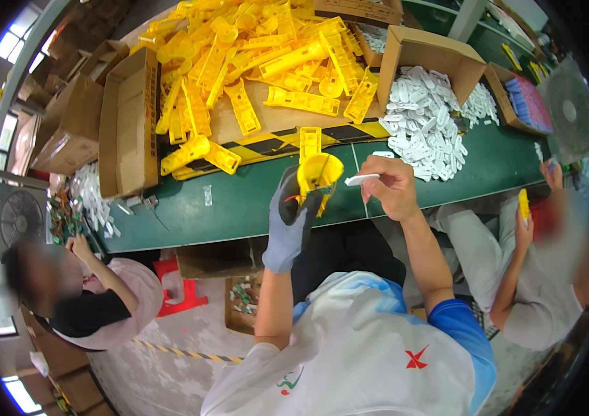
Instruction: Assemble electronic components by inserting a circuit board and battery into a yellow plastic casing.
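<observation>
My left hand [290,220], in a grey-blue glove, grips a yellow plastic housing [321,170] with a round, cup-like end turned up. Red and dark wires show inside that end. Bare and close to its right, my right hand [393,186] pinches a small flat white plastic piece [362,179], apart from the housing. Beyond my hands, a big heap of yellow housings [246,55] covers the cardboard on the bench. A pile of similar white pieces [427,118] spills from a tipped carton at the right.
The green bench [239,208] carries an open cardboard box [128,125] at the left and a striped edge strip [274,145]. A co-worker [100,291] sits at the left; another [537,256] at the right holds a yellow part. A red stool [182,288] stands below.
</observation>
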{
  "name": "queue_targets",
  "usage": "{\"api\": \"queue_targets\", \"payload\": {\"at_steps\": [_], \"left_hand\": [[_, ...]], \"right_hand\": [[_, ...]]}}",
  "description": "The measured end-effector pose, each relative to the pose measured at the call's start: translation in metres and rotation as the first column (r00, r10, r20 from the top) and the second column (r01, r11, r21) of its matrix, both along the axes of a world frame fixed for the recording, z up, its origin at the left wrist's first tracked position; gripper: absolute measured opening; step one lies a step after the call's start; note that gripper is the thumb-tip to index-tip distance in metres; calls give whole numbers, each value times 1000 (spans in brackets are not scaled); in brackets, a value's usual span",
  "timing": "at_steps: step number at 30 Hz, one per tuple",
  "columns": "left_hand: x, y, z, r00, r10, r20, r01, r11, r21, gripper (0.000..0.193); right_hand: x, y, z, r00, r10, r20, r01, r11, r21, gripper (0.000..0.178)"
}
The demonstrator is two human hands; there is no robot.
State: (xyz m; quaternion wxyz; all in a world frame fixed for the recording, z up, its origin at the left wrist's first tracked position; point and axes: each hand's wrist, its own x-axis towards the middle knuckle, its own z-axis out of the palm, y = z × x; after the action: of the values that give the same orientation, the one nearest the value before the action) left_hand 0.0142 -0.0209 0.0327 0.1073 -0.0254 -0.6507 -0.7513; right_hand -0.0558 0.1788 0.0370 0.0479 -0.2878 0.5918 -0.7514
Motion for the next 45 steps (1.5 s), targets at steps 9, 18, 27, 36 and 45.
{"api": "queue_targets", "payload": {"at_steps": [9, 18, 27, 36, 45], "left_hand": [[-9, 1, 2, 988, 148, 51, -156, 961, 227, 39], [-5, 6, 24, 987, 48, 153, -81, 974, 213, 28], [-1, 4, 23, 965, -79, 251, 47, 990, 131, 40], [10, 18, 12, 987, 108, 118, -85, 980, -181, 48], [2, 24, 6, 982, 93, 167, -65, 984, -168, 60]], "right_hand": [[-10, -15, 16, 830, -32, -557, 278, 890, 362, 23], [-4, -9, 20, 872, 100, -479, 125, 901, 415, 17], [-16, 1, 27, 883, 197, -427, 53, 861, 507, 15], [3, -18, -15, 973, 127, 193, -138, 990, 43, 22], [2, -25, -13, 927, 134, 350, -144, 990, 2, 34]]}}
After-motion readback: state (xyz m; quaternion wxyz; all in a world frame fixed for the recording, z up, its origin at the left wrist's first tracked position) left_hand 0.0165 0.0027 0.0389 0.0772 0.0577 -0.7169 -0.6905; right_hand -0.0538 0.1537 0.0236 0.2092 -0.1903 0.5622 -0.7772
